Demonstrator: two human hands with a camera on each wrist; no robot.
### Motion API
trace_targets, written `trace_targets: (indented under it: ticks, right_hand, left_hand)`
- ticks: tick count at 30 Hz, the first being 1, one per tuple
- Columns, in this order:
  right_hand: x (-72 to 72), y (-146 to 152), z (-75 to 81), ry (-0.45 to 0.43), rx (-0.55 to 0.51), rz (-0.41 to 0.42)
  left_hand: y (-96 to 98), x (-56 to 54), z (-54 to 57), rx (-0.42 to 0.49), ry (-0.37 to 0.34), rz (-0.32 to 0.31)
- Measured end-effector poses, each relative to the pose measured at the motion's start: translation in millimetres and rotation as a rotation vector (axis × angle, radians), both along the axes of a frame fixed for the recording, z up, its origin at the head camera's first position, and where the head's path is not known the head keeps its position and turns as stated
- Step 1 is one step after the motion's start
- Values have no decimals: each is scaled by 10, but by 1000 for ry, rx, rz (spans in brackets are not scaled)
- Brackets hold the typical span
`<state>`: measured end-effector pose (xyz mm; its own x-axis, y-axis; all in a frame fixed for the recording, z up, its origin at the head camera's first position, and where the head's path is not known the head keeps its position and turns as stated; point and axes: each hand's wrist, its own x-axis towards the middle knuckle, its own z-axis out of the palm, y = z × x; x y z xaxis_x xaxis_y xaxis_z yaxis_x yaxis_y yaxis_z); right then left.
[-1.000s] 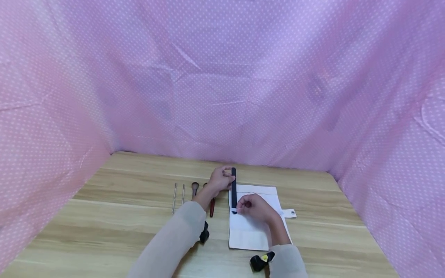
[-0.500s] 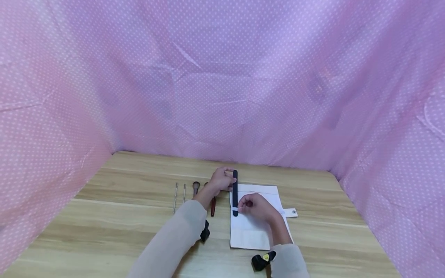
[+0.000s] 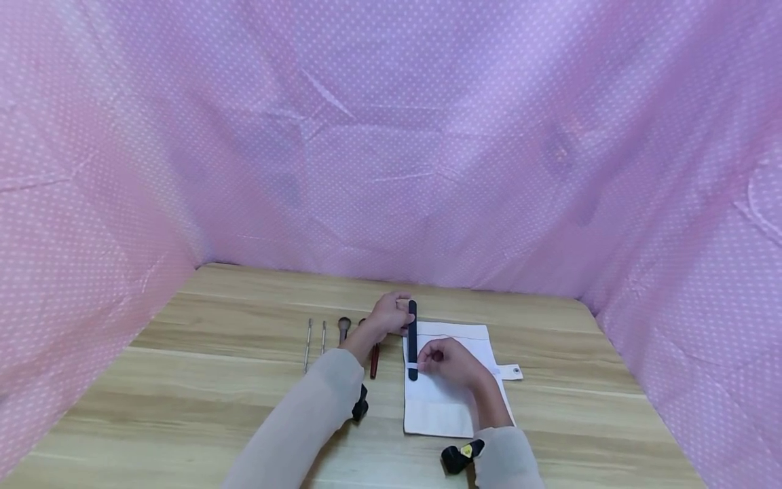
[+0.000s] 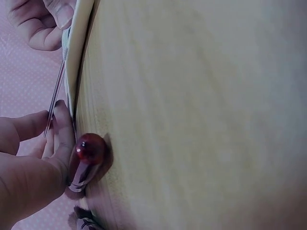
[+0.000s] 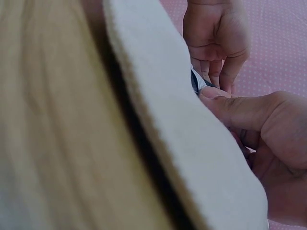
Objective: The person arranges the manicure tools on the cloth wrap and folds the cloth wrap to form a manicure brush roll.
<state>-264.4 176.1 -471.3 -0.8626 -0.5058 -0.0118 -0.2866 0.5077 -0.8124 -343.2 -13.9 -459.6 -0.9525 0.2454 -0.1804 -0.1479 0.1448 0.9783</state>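
Note:
A flat black nail file (image 3: pixel 412 333) with rounded ends lies lengthwise along the left side of a white fabric roll-up case (image 3: pixel 436 414). Its lower part passes under a white elastic band (image 3: pixel 412 366), and the lower tip shows below the band. My left hand (image 3: pixel 389 315) pinches the file near its upper end; in the left wrist view the thin edge of the file (image 4: pixel 56 93) shows between thumb and fingers. My right hand (image 3: pixel 452 363) pinches the elastic just right of the file. In the right wrist view the case (image 5: pixel 163 110) hides part of the fingers.
Left of the case lie two thin metal tools (image 3: pixel 307 345), a brush (image 3: pixel 344 327) and a dark red handle (image 3: pixel 374 363), partly behind my left arm. A snap strap (image 3: pixel 510 372) sticks out at the case's right. Pink dotted cloth (image 3: pixel 391 170) surrounds the wooden table (image 3: pixel 183 394).
The file has slid slightly down through the elastic, so more of its lower tip shows below. Both hands keep their grip, and the left has lowered a little with the file.

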Motion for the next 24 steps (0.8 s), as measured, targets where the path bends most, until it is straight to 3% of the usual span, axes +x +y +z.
trace_targets:
  ticks: [6, 19, 24]
  right_hand:
    - [13, 0, 22, -28, -20, -14]
    - [-3, 1, 41, 17, -7, 7]
    - [-15, 6, 21, 29, 2, 12]
  left_hand:
    - [11, -14, 15, -45, 11, -27]
    - [-9, -14, 147, -135, 21, -107]
    - [-19, -1, 167, -147, -5, -147]
